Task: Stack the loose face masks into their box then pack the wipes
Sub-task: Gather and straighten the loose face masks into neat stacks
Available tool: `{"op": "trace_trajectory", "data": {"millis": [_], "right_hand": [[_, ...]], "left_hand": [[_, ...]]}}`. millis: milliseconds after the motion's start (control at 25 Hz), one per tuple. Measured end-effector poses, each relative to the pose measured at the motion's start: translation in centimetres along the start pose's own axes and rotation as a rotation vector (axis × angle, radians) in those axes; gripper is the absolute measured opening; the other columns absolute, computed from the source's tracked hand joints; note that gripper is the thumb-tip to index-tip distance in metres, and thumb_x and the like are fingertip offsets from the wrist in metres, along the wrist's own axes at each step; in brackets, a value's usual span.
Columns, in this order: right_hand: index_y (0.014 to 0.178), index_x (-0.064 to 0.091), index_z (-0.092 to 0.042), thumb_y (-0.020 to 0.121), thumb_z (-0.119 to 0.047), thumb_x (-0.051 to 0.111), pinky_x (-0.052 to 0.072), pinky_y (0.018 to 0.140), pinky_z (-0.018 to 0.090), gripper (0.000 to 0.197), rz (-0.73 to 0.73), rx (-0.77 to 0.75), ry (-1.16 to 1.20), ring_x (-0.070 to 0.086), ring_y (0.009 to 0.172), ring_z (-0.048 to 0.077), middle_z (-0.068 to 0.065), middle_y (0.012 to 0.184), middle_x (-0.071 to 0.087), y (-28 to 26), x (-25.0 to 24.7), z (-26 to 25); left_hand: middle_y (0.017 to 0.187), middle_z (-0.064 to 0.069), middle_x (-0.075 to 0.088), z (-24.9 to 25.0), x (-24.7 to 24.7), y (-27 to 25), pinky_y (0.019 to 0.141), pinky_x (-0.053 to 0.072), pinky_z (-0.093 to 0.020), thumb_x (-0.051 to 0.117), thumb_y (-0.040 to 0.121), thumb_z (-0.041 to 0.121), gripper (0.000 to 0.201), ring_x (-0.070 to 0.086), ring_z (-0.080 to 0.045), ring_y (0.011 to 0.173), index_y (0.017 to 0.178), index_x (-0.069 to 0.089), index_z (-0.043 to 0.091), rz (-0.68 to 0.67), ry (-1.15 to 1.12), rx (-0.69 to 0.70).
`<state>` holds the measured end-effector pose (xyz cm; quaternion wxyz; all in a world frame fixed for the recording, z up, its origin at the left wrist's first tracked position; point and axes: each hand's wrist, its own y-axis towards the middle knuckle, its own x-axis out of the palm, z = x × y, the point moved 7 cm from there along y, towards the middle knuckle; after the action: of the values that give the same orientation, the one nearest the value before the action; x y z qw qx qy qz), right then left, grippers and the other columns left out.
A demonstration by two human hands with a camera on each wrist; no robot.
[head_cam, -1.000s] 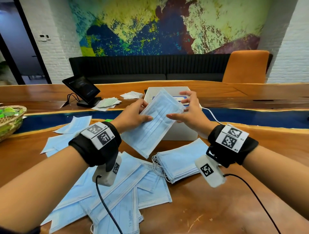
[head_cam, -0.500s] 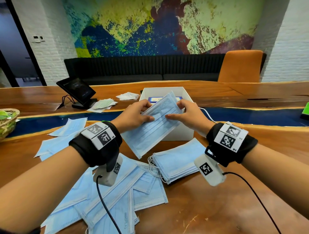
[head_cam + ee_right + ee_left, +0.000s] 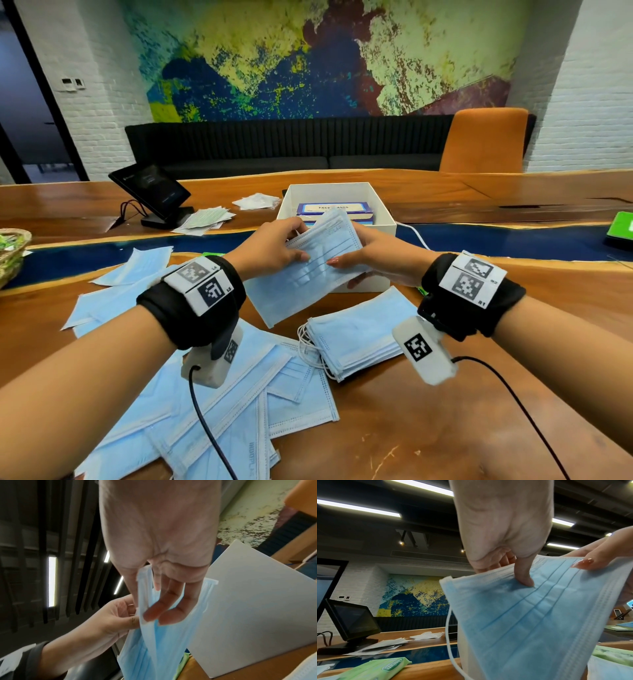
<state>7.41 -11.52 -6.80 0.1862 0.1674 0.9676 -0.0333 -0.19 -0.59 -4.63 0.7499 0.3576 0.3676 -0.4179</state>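
Observation:
Both hands hold a thin bundle of blue face masks (image 3: 308,274) tilted in the air, just in front of the white open box (image 3: 385,219). My left hand (image 3: 274,246) pinches its left edge, thumb on top (image 3: 523,577). On the other side, my right hand (image 3: 373,257) grips the right edge, fingers underneath (image 3: 159,609). A blue face-mask carton (image 3: 334,208) lies inside the white box. On the table below sit a neat mask stack (image 3: 356,332) and several loose masks (image 3: 219,411). A green wipes pack (image 3: 373,669) lies to the left.
A tablet on a stand (image 3: 150,192) and several flat sachets (image 3: 205,219) are at the back left, with a wicker basket (image 3: 10,257) at the far left edge. A green item (image 3: 621,224) sits at the far right. Wrist-camera cables trail over the wooden table (image 3: 445,428).
The masks have sunk a little in front of the box. My right fingers have left the top edge and now wrap the right side, and the hands are closer together.

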Motion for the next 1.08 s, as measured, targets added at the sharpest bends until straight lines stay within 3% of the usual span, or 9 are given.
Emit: {"op": "trace_trajectory", "data": {"millis": [200, 280, 360, 440, 560, 680, 840, 1000, 1080], "right_hand": [[0.093, 0.055, -0.022, 0.089, -0.006, 0.058, 0.050, 0.085, 0.037, 0.016, -0.011, 0.019, -0.035, 0.058, 0.097, 0.020, 0.003, 0.103, 0.060, 0.2, -0.6, 0.1], [0.098, 0.056, -0.022, 0.089, -0.013, 0.060, 0.052, 0.083, 0.036, 0.013, 0.028, 0.037, -0.118, 0.059, 0.099, 0.021, 0.005, 0.108, 0.060, 0.2, -1.1, 0.3], [0.114, 0.057, -0.019, 0.089, -0.022, 0.061, 0.052, 0.075, 0.028, 0.025, 0.065, 0.057, -0.228, 0.059, 0.098, 0.019, 0.006, 0.113, 0.061, 0.3, -1.6, 0.5], [0.119, 0.059, -0.013, 0.088, -0.030, 0.061, 0.048, 0.066, 0.021, 0.036, 0.092, 0.088, -0.308, 0.058, 0.087, 0.013, 0.005, 0.110, 0.061, 0.1, -2.0, 0.7], [0.114, 0.063, -0.008, 0.087, -0.037, 0.060, 0.043, 0.061, 0.018, 0.040, 0.146, 0.132, -0.332, 0.054, 0.074, 0.008, 0.000, 0.093, 0.062, -0.3, -3.3, 1.1], [0.107, 0.063, -0.006, 0.088, -0.037, 0.060, 0.042, 0.058, 0.018, 0.037, 0.303, 0.132, -0.281, 0.052, 0.070, 0.008, -0.002, 0.084, 0.059, -0.8, -5.7, 1.3], [0.095, 0.051, -0.012, 0.085, -0.028, 0.066, 0.042, 0.059, 0.018, 0.024, 0.452, 0.093, -0.188, 0.053, 0.079, 0.012, -0.002, 0.086, 0.057, -1.5, -7.7, 1.2], [0.132, 0.040, -0.021, 0.083, -0.023, 0.068, 0.045, 0.075, 0.018, 0.056, 0.263, 0.013, -0.142, 0.050, 0.108, 0.016, 0.000, 0.119, 0.048, -1.1, -5.6, 0.5], [0.129, 0.047, -0.017, 0.083, -0.018, 0.068, 0.049, 0.081, 0.018, 0.051, 0.203, -0.041, -0.126, 0.055, 0.109, 0.017, 0.004, 0.123, 0.055, -0.9, -4.9, 0.3]], "left_hand": [[0.100, 0.005, 0.052, 0.4, -0.1, 0.0, 0.078, 0.037, -0.020, 0.068, 0.084, 0.014, 0.024, 0.048, -0.012, 0.094, 0.107, 0.060, 0.011, -0.023, 0.019, 0.063], [0.102, 0.005, 0.051, 0.5, 0.1, -0.1, 0.081, 0.038, -0.020, 0.067, 0.084, 0.015, 0.025, 0.045, -0.011, 0.094, 0.108, 0.059, 0.011, -0.036, 0.023, 0.061], [0.102, 0.005, 0.050, 0.5, 0.1, -0.1, 0.081, 0.038, -0.021, 0.066, 0.085, 0.017, 0.026, 0.045, -0.011, 0.094, 0.109, 0.058, 0.012, -0.038, 0.031, 0.055], [0.102, 0.005, 0.051, 0.6, 0.1, -0.1, 0.080, 0.038, -0.021, 0.067, 0.085, 0.019, 0.027, 0.046, -0.012, 0.093, 0.109, 0.058, 0.012, -0.036, 0.039, 0.057], [0.101, 0.006, 0.050, 0.4, -0.2, -0.1, 0.078, 0.037, -0.022, 0.067, 0.085, 0.020, 0.028, 0.047, -0.012, 0.092, 0.110, 0.059, 0.011, -0.030, 0.060, 0.047], [0.101, 0.005, 0.050, -0.2, -0.4, -0.2, 0.077, 0.036, -0.022, 0.066, 0.085, 0.019, 0.028, 0.047, -0.012, 0.092, 0.111, 0.058, 0.013, -0.031, 0.094, 0.030], [0.102, 0.005, 0.051, -0.1, -0.5, -0.3, 0.078, 0.036, -0.023, 0.066, 0.085, 0.021, 0.030, 0.048, -0.012, 0.093, 0.113, 0.058, 0.015, -0.039, 0.083, 0.026], [0.106, 0.005, 0.052, 1.4, 0.2, -0.1, 0.077, 0.038, -0.021, 0.067, 0.084, 0.024, 0.031, 0.048, -0.011, 0.097, 0.112, 0.060, 0.013, -0.065, 0.023, 0.064], [0.105, 0.005, 0.054, 2.1, 0.6, 0.1, 0.072, 0.039, -0.015, 0.067, 0.084, 0.026, 0.031, 0.049, -0.011, 0.096, 0.111, 0.060, 0.012, -0.067, 0.019, 0.084]]}}
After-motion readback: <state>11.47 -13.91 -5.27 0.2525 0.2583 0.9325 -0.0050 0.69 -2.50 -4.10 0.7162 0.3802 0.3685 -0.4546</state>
